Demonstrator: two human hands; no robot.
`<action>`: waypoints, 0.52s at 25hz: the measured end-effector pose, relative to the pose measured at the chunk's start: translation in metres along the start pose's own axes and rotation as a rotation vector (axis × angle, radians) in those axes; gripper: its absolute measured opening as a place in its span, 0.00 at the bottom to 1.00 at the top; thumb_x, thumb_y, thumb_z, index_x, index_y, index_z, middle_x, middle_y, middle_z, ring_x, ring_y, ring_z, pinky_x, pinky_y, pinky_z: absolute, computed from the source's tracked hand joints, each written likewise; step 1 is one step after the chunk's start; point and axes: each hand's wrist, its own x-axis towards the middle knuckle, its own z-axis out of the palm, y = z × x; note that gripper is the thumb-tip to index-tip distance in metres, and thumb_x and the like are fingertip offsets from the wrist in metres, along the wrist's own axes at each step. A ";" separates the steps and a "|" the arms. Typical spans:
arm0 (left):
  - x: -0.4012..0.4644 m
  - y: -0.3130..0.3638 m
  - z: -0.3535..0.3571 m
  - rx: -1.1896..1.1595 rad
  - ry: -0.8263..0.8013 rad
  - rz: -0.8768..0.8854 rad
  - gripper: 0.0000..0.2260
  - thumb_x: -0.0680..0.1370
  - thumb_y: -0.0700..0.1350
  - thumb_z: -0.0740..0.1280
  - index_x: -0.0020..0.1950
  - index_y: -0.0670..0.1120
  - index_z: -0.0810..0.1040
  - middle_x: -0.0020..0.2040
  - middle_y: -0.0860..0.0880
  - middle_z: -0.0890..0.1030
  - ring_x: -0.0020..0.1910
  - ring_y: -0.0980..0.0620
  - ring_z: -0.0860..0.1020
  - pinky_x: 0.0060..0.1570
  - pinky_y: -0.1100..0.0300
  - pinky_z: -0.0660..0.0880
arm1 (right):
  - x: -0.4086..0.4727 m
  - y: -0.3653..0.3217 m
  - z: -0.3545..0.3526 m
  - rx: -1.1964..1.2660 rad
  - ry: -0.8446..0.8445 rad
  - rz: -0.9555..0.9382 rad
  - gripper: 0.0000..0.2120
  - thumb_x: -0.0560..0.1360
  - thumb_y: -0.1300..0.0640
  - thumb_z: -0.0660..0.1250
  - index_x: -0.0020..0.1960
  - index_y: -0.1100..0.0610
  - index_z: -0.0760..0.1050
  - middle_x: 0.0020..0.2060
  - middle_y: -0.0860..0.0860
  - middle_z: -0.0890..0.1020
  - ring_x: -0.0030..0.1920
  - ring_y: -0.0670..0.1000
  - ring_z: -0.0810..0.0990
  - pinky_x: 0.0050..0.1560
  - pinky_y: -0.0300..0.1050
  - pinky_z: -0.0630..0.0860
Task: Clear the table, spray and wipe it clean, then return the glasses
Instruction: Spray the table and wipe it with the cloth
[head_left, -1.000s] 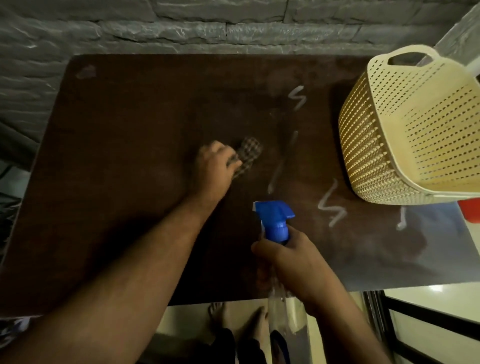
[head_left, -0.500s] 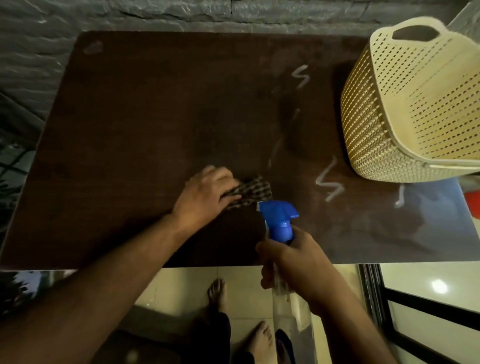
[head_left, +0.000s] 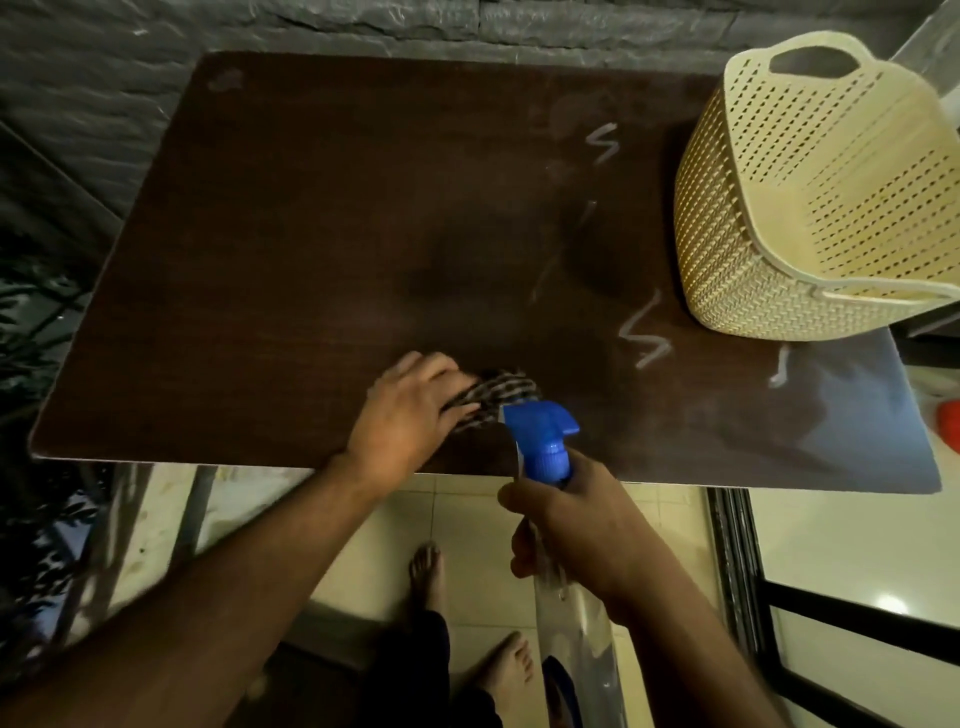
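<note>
A dark brown table (head_left: 311, 234) fills the view. My left hand (head_left: 405, 421) grips a checked cloth (head_left: 498, 395) and presses it on the table close to the near edge. My right hand (head_left: 576, 525) grips a clear spray bottle (head_left: 571, 649) with a blue trigger head (head_left: 540, 436), held upright just in front of the table's near edge. White squiggle marks (head_left: 641, 332) show on the tabletop to the right of the cloth. No glasses are in view.
A cream perforated plastic basket (head_left: 810, 218) stands on the table's far right corner. A grey stone wall (head_left: 363, 26) runs behind the table. A red object (head_left: 948, 423) lies beyond the right edge. Bare feet (head_left: 428, 571) stand on the pale tiled floor.
My left hand has dragged the cloth from the table's middle back toward the near edge. The right hand keeps the spray bottle in about the same place. The view has shifted.
</note>
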 end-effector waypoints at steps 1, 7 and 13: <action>0.005 -0.014 -0.005 0.038 0.049 -0.066 0.10 0.75 0.48 0.69 0.54 0.46 0.80 0.50 0.48 0.78 0.49 0.47 0.74 0.47 0.51 0.75 | -0.003 0.005 -0.001 -0.012 -0.003 0.003 0.11 0.75 0.58 0.68 0.55 0.50 0.71 0.34 0.55 0.81 0.32 0.53 0.81 0.46 0.61 0.82; 0.043 -0.001 0.001 0.070 0.116 -0.347 0.11 0.77 0.51 0.66 0.55 0.46 0.78 0.53 0.47 0.76 0.52 0.46 0.74 0.48 0.52 0.74 | -0.012 0.022 -0.005 -0.031 0.018 -0.031 0.09 0.76 0.58 0.68 0.54 0.52 0.72 0.35 0.55 0.80 0.32 0.52 0.80 0.45 0.57 0.82; -0.037 0.006 -0.004 0.009 0.037 -0.013 0.11 0.75 0.50 0.66 0.53 0.47 0.81 0.48 0.49 0.78 0.47 0.48 0.74 0.44 0.54 0.74 | -0.023 0.031 -0.009 -0.050 -0.004 -0.029 0.09 0.75 0.58 0.69 0.52 0.52 0.72 0.33 0.54 0.80 0.31 0.51 0.80 0.44 0.58 0.82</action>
